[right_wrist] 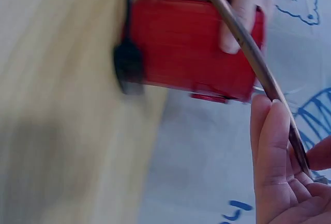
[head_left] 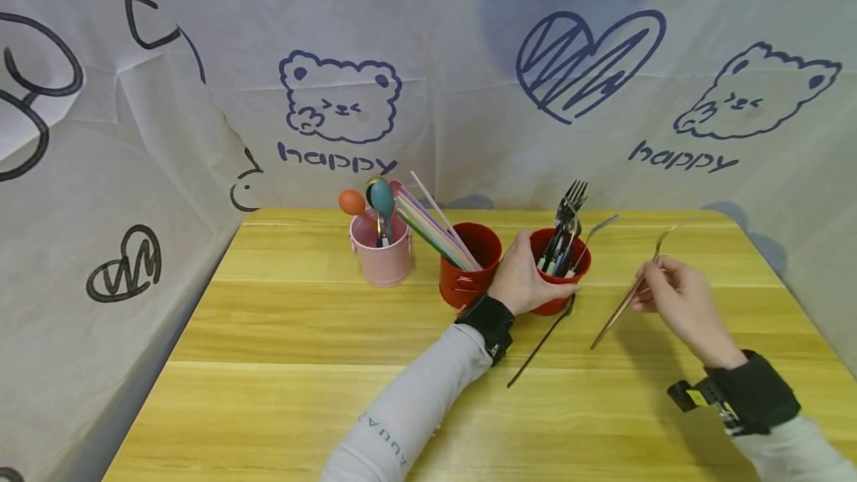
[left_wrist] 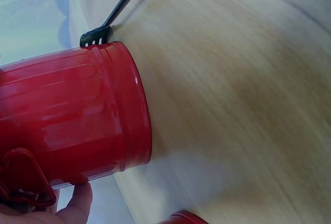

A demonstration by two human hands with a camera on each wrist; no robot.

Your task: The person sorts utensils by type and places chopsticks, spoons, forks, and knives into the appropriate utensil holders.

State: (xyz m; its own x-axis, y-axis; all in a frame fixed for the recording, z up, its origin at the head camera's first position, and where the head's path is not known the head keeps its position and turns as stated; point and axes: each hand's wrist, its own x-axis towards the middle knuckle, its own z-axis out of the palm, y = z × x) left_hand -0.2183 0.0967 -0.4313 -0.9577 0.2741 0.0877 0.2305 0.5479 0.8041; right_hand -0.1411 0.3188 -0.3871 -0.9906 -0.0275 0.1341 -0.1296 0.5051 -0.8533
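My left hand point(head_left: 524, 280) grips the right-hand red bucket point(head_left: 550, 305), which holds several forks point(head_left: 566, 225) standing with their tines up. In the left wrist view this bucket point(left_wrist: 77, 115) fills the left side, a fingertip showing under it. Between thumb and fingers, my right hand point(head_left: 679, 307) pinches a copper-coloured fork point(head_left: 623, 312) above the table, its curved head up and handle slanting down to the left. A black fork point(head_left: 541, 350) lies on the table, its head point(left_wrist: 95, 36) at the bucket's base.
Left of my left hand stands another red bucket point(head_left: 462, 290) with pastel straws point(head_left: 438, 233). Farther left, a pink bucket point(head_left: 382, 262) holds several spoons point(head_left: 382, 199). The wooden table point(head_left: 281, 393) meets a white cloth point(head_left: 455, 117) with drawings behind it.
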